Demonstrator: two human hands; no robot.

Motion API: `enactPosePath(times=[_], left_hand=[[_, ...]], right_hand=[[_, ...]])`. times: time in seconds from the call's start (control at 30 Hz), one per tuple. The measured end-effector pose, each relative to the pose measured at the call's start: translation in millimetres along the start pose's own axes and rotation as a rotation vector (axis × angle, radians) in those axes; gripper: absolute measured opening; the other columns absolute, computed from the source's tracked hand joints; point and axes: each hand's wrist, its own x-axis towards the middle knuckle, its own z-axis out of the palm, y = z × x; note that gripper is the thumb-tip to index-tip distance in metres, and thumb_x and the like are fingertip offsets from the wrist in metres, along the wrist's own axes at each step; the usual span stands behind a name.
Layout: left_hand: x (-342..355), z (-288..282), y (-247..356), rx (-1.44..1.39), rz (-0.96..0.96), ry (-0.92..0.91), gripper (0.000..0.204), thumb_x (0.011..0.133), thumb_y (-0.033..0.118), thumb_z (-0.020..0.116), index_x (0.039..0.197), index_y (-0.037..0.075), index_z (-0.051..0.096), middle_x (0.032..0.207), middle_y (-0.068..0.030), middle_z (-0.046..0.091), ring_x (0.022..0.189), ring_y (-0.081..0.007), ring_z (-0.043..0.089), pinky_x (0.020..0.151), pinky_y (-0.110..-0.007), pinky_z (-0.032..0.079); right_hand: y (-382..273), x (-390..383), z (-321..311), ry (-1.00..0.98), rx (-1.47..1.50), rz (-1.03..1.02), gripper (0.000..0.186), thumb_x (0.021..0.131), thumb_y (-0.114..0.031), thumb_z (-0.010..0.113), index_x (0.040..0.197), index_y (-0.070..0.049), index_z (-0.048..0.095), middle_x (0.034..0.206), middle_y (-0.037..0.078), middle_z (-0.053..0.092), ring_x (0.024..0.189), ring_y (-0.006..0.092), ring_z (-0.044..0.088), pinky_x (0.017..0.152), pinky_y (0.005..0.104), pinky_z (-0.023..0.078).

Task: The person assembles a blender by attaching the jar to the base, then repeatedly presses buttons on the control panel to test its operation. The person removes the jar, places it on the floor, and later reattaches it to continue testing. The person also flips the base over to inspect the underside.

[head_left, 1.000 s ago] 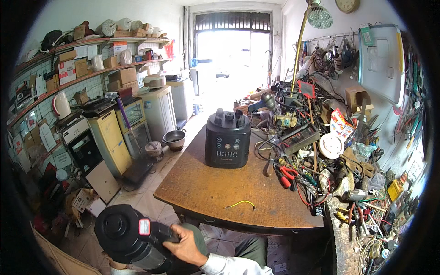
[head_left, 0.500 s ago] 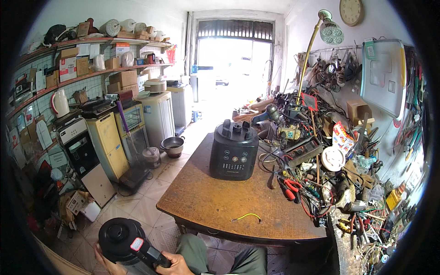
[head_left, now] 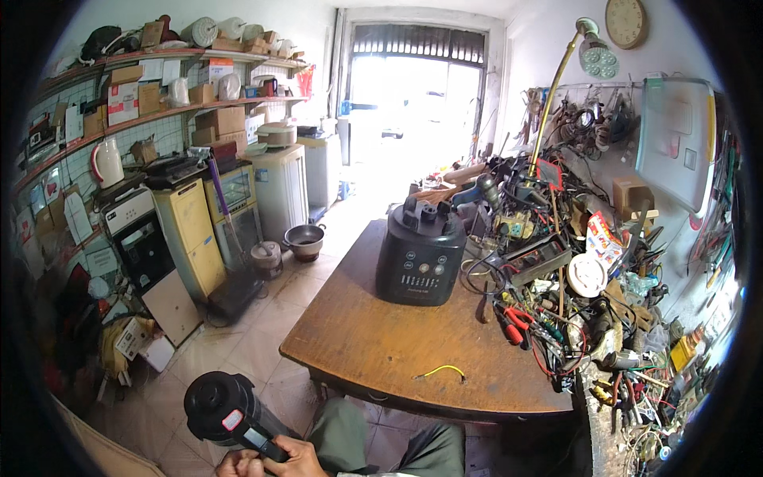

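Observation:
A black blender jar (head_left: 218, 404) with a lid and a red-and-white label on its handle is low at the left, over the tiled floor. My right hand (head_left: 296, 456) is closed around the jar's handle. Only a small part of my left hand (head_left: 236, 464) shows at the bottom edge, against the jar's lower end. The matching black blender base (head_left: 420, 258) stands apart on the wooden table (head_left: 373, 342), far from both hands. A short yellow wire (head_left: 443, 370) lies near the table's front edge.
Tools, pliers and cables (head_left: 556, 318) crowd the table's right side under a lamp (head_left: 592, 48). Appliances (head_left: 191, 230), a metal pot (head_left: 305, 240) and shelves of boxes (head_left: 159, 87) line the left wall. My knees (head_left: 381, 441) are below the table edge.
The jar has sunk lower and further left in view. My right hand has shifted along its handle, and my left hand has come to the jar's lower end. The table items have not moved.

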Motion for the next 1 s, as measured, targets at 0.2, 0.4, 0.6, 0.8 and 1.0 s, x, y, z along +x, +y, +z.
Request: enactPosePath(times=[0.2,0.4,0.6,0.8,1.0], left_hand=[[3,18,-1,0.252,0.169,0.103,0.036,0.091,0.031,0.085,0.095,-0.001,0.068,0.080,-0.0185,0.064,0.070,-0.0349,0.061,0.065,-0.043,0.050],[4,23,-11,0.391,0.231,0.200,0.037,0.087,0.030,0.089,0.085,0.002,0.066,0.076,-0.0170,0.061,0.065,-0.0330,0.059,0.062,-0.043,0.049],[-13,23,-33,0.338,-0.144,0.235,0.033,0.086,0.031,0.090,0.088,0.003,0.072,0.080,-0.0180,0.067,0.069,-0.0303,0.062,0.066,-0.044,0.052],[-14,35,-66,0.233,-0.127,0.219,0.041,0.067,0.030,0.098,0.078,0.001,0.072,0.076,-0.0153,0.069,0.067,-0.0289,0.068,0.063,-0.041,0.053],[-22,28,-53,0.238,-0.285,0.212,0.035,0.074,0.028,0.091,0.087,0.000,0.074,0.083,-0.0165,0.076,0.075,-0.0281,0.076,0.069,-0.040,0.058]], right_hand=[[27,-15,18,0.038,0.023,-0.056,0.027,0.076,-0.022,0.080,0.081,-0.003,0.062,0.073,0.019,0.059,0.062,0.0368,0.060,0.059,0.0444,0.049],[23,-29,25,0.081,-0.011,-0.020,0.022,0.083,-0.022,0.079,0.083,-0.006,0.064,0.077,0.020,0.062,0.069,0.0429,0.065,0.061,0.0468,0.051],[42,-44,19,-0.186,-0.098,0.016,0.019,0.085,-0.010,0.079,0.101,-0.002,0.072,0.089,0.009,0.074,0.081,0.0201,0.072,0.074,0.0328,0.057],[57,-52,-2,-0.229,-0.137,-0.187,0.032,0.075,-0.016,0.086,0.099,-0.003,0.070,0.094,0.018,0.072,0.081,0.0379,0.074,0.068,0.0441,0.060],[23,-39,-11,-0.356,-0.038,-0.201,0.039,0.072,-0.005,0.086,0.106,0.000,0.065,0.098,0.019,0.069,0.082,0.0418,0.071,0.068,0.0461,0.059]])
